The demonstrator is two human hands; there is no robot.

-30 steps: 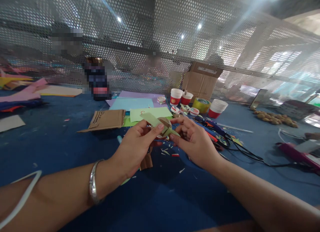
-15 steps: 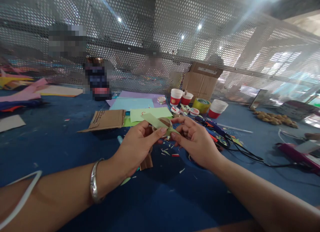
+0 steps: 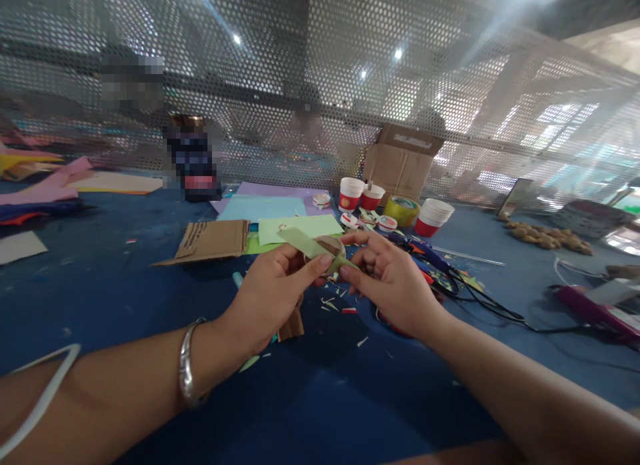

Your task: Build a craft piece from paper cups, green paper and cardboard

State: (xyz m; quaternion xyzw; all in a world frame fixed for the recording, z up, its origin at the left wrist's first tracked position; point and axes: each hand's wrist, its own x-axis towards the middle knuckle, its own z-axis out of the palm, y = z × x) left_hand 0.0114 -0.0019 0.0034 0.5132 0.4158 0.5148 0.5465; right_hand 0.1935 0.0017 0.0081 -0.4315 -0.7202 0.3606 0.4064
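Observation:
Between my hands is a small brown cardboard ring [image 3: 329, 243] with a pale green paper strip [image 3: 301, 241] lying across its near side. My left hand [image 3: 277, 285] grips the ring and strip, its thumb pressed on the paper; the strip's loose end sticks up to the left. My right hand [image 3: 387, 278] pinches the strip's other end at the ring's right side, with the index finger touching the rim. Fingers hide the ring's underside. Below my left hand lies a piece of corrugated cardboard [image 3: 291, 323], and small paper scraps [image 3: 330, 305] are scattered beneath both hands.
Green paper [image 3: 300, 229], blue paper [image 3: 263, 208] and flat cardboard [image 3: 213, 239] lie beyond my hands. Paper cups [image 3: 351, 193], yellow tape [image 3: 401, 211] and a cardboard box [image 3: 400, 161] stand farther back. At right, black cables [image 3: 493, 310] run to a purple power strip [image 3: 595, 311].
The view has shifted very slightly. Both hands keep their hold on the ring and green strip, with hardly any movement.

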